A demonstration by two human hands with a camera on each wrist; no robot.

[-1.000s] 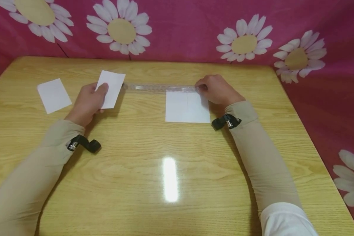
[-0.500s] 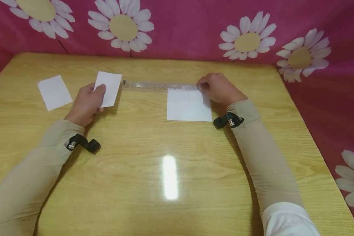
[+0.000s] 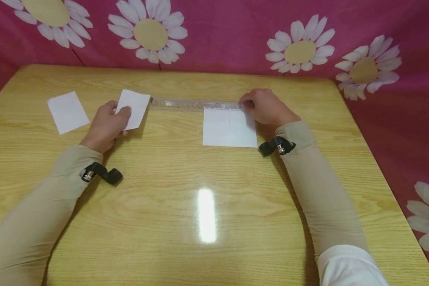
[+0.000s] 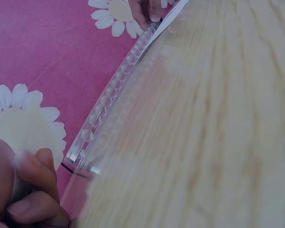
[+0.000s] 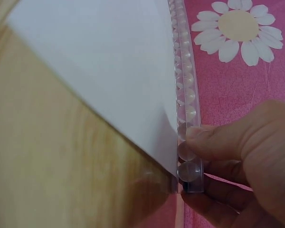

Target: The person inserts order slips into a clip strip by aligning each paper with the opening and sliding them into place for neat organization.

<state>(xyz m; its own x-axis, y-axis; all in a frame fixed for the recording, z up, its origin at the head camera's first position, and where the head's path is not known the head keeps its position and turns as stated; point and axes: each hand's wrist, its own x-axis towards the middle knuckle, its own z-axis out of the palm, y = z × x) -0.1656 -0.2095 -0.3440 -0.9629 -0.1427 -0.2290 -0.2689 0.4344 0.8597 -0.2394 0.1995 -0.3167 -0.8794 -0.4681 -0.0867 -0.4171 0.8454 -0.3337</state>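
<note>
In the head view my left hand [image 3: 107,126] grips a white paper card [image 3: 133,109], thumb across its face, held up beside the left end of a clear plastic tube [image 3: 186,103]. The tube lies crosswise towards the back of the table; the right wrist view shows a row of clear round balls [image 5: 190,114] in it. My right hand [image 3: 268,106] pinches the tube's right end between thumb and fingers. Just in front of the tube, meeting its near side, is a wider white sheet [image 3: 230,133] with a thin line on it. In the left wrist view, my left fingers [image 4: 38,209] are curled.
Another white paper piece [image 3: 68,113] lies flat on the wooden table [image 3: 157,198], left of my left hand. A pink cloth [image 3: 221,35] with large daisies hangs behind the table and along its right side. Black straps with small attachments sit on both wrists.
My left hand shifts the card slightly, first left, then back to the right and a little down, tilting it. My right hand, the tube and the sheets stay in place.
</note>
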